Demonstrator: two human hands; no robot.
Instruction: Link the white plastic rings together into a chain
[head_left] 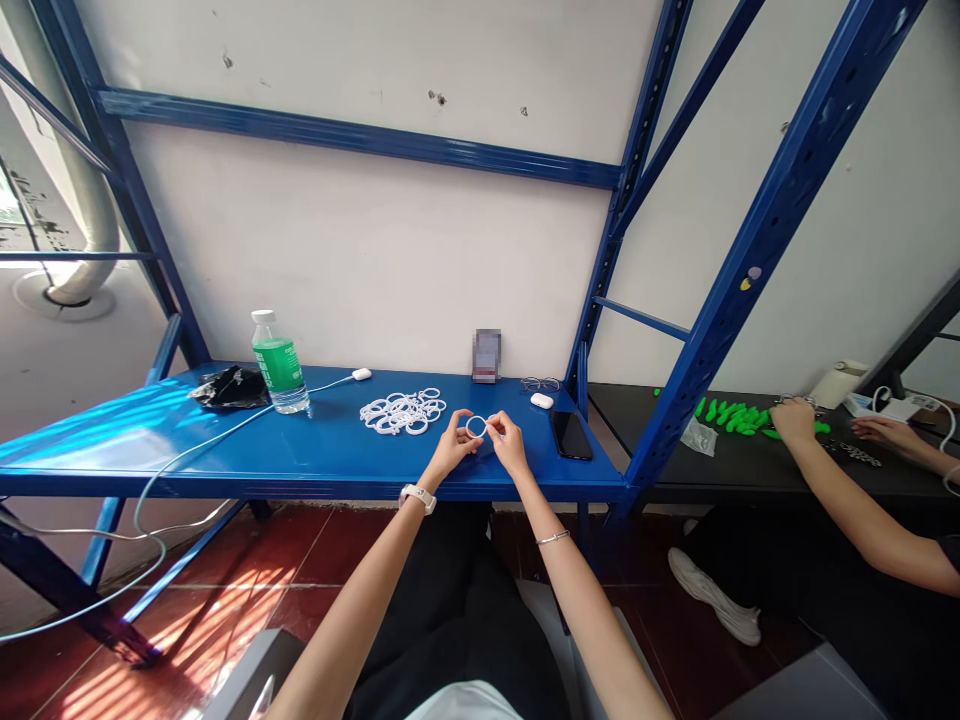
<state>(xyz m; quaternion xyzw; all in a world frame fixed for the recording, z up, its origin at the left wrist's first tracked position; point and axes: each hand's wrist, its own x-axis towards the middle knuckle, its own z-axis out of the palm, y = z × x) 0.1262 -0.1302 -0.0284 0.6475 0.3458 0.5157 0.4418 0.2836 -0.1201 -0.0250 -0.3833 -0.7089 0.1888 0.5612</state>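
Note:
Between my two hands I hold up a thin white ring [475, 418] just above the front part of the blue tabletop [337, 450]. My left hand [451, 447] grips its left side between thumb and fingers. On the other side my right hand [507, 440] pinches the ring's edge; any small part inside that pinch is too small to make out. To the left of my hands lies a loose pile of similar white rings [403, 411].
Left on the tabletop stand a water bottle [280, 365] and a black plastic bag [231, 388]. A phone [570, 435], white case [541, 401], glasses [540, 384] and propped phone [486, 357] lie rightward. Beyond the blue post [720, 300], another person's hands work near green pieces [739, 417].

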